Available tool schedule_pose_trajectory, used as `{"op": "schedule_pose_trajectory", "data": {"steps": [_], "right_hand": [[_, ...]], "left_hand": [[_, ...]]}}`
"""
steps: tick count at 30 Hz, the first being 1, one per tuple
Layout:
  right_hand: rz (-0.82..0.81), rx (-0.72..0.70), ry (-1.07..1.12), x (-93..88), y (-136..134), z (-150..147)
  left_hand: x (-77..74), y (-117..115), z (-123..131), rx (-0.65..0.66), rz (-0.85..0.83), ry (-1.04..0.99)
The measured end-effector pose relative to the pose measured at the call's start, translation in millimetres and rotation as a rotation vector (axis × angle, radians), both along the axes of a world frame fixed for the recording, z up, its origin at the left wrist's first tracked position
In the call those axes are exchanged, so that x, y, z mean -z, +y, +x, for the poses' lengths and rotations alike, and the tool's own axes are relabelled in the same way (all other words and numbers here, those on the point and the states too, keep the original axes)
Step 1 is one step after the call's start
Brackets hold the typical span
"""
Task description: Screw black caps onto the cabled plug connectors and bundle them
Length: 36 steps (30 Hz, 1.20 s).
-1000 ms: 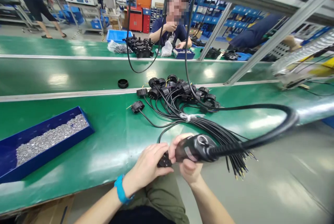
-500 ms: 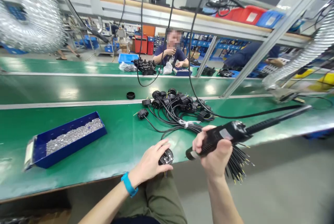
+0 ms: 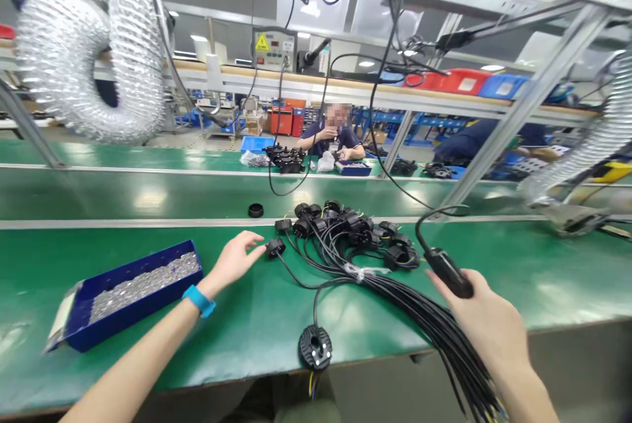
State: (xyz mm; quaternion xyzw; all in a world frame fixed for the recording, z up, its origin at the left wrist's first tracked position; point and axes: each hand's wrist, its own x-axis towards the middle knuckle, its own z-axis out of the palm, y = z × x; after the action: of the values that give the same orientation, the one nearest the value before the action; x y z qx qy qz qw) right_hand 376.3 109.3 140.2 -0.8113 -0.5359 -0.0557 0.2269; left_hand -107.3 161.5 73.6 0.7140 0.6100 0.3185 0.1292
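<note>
My left hand [image 3: 237,258], a blue band at its wrist, reaches over the bench with thumb and forefinger apart. Its fingertips are at the edge of a small black round connector [image 3: 275,248]; whether they touch cannot be made out. In my right hand [image 3: 491,321] is a black electric screwdriver [image 3: 448,273], its cord leaving the far end; its bit is hidden. Another black round connector [image 3: 315,348] with metal screws lies by the front edge, coloured wires sticking out below. A tied bundle of black cables [image 3: 395,295] runs between my hands.
A blue bin [image 3: 133,318] of small metal parts stands at left. Several black connectors [image 3: 358,229] pile up mid-bench, behind them a black ring [image 3: 255,210]. A cord hangs from the shelf [image 3: 365,84]. Across the bench sits a co-worker [image 3: 330,137]; silver ducts [image 3: 133,48] hang at the sides.
My left hand has left the connector near the front edge and moved forward-left to another one. The screwdriver has swung right, its cord end now pointing away from me. The camera view has tilted up.
</note>
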Motion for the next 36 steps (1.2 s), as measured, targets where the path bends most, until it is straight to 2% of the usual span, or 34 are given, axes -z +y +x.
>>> {"op": "schedule_pose_trajectory", "data": {"steps": [3,7,12,17,22,27,32,36], "right_hand": [[-0.086,0.036,-0.104,7.7,42,37],[-0.199,0.023,-0.174,37.2,87,86],[-0.256,0.043,-0.176,78.0,119,133],[-0.214,0.039,-0.255,106.9,129,166],[-0.110,0.034,-0.321,122.6,132,178],[-0.071,0.050,-0.277,126.1,139,181],[-0.014,0.068,-0.175,117.3,147,181],[0.072,-0.044,-0.097,98.6,140,161]], "left_hand": [[0.7,58,-17,-0.098,-0.047,0.126],[9.8,117,-30,-0.149,-0.081,0.262],[23.4,166,-44,-0.241,-0.107,0.423],[39.6,196,-54,-0.242,-0.174,0.494],[44.7,199,-53,-0.228,-0.200,0.498],[34.6,176,-51,-0.239,-0.169,0.612],[31.7,151,-72,-0.241,-0.163,0.719],[30.9,136,-94,-0.232,-0.326,0.740]]}}
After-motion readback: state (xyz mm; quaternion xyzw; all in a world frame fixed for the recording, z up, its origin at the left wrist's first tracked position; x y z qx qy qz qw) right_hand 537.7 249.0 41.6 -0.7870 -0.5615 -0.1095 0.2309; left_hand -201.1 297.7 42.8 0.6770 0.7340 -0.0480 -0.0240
